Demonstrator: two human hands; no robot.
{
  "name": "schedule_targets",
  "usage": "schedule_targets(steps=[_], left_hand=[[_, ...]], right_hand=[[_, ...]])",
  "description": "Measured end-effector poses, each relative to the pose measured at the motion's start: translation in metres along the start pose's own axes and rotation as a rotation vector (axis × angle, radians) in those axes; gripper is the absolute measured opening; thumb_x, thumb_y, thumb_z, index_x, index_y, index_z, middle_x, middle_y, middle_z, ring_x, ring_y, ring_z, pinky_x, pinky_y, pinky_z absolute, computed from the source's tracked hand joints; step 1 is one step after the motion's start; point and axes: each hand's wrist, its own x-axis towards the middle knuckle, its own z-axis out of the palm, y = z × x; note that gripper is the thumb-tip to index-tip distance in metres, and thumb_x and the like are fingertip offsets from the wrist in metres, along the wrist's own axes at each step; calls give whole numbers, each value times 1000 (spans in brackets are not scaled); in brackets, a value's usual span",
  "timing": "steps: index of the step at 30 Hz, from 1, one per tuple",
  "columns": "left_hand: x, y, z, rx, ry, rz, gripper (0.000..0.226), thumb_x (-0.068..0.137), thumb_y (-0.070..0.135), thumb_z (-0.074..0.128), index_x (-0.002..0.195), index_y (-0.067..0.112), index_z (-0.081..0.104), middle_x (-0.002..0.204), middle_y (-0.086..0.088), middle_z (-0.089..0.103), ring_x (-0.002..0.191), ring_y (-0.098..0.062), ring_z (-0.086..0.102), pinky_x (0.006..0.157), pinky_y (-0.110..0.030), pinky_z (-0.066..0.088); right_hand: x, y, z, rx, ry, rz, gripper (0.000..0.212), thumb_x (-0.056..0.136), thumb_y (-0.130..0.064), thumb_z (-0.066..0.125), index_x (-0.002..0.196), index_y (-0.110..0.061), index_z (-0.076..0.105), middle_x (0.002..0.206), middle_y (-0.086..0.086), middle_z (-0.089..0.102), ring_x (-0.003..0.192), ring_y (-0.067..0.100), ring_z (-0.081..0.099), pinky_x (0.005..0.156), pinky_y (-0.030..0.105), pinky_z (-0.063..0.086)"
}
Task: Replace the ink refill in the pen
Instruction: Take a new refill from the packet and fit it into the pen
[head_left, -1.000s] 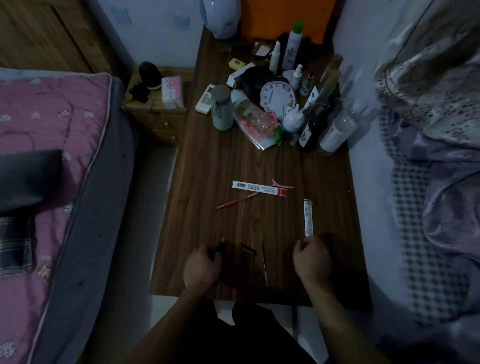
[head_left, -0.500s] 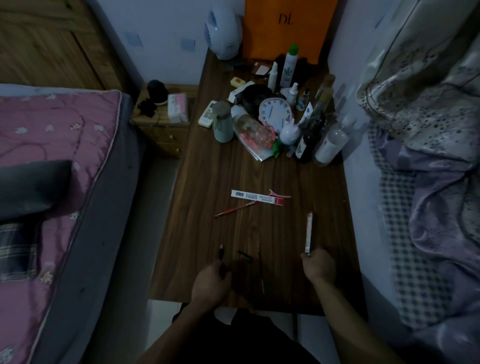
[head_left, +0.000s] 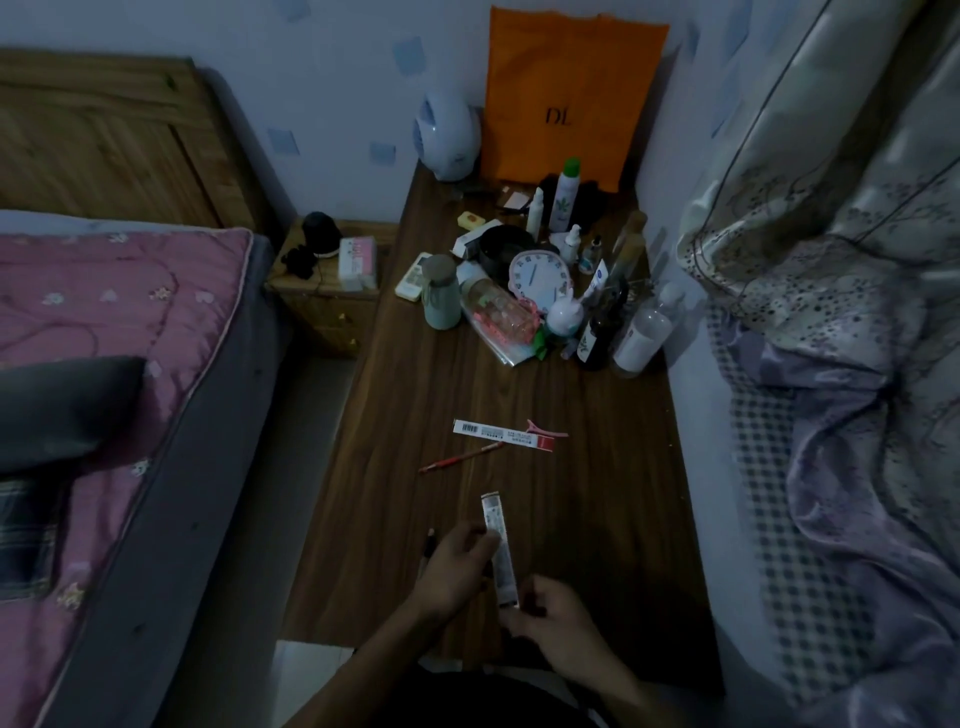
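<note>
Dim room, brown table (head_left: 597, 467); both hands hold 1 refill packet (head_left: 500, 551) at 6 o'clock; left hand (head_left: 457, 569) grips its middle, right hand (head_left: 545, 613) pinches and hides its bottom; dark pen (head_left: 429, 543) mostly hidden.

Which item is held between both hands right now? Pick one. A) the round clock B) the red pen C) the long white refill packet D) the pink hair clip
C: the left hand and right hand both have a grip on the long white refill packet above the table.
</note>
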Motion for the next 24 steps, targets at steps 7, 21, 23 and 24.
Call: schedule_targets(steps=[7,21,23,24], left_hand=[[-17,21,-10,-218,24,90,29,98,20,49,82,29,71,71,2,70,64,-8,67,57,-20,53],[-49,47,-23,119,-258,197,17,101,21,49,103,20,66,54,11,50,42,1,38,41,-16,31],[-50,47,-24,124,-268,181,20,101,20,49,90,25,65,52,12,47,41,2,37,41,-17,30],[-51,46,-24,122,-273,164,20,100,20,50,88,26,64,51,12,46,40,1,37,40,-18,30]], right_hand=[[-11,-32,9,42,-117,-87,12,69,-24,84,79,-26,79,83,-3,77,80,9,70,72,24,53],[-2,-88,5,-494,223,-602,41,85,-25,75,115,-46,59,112,-26,59,108,-13,55,78,6,51],[-2,-86,5,-560,252,-684,33,86,-30,72,118,-37,65,107,-26,62,104,-11,59,78,7,52],[-3,-85,5,-573,275,-721,31,87,-32,68,118,-32,67,105,-25,63,102,-11,60,78,7,51]])
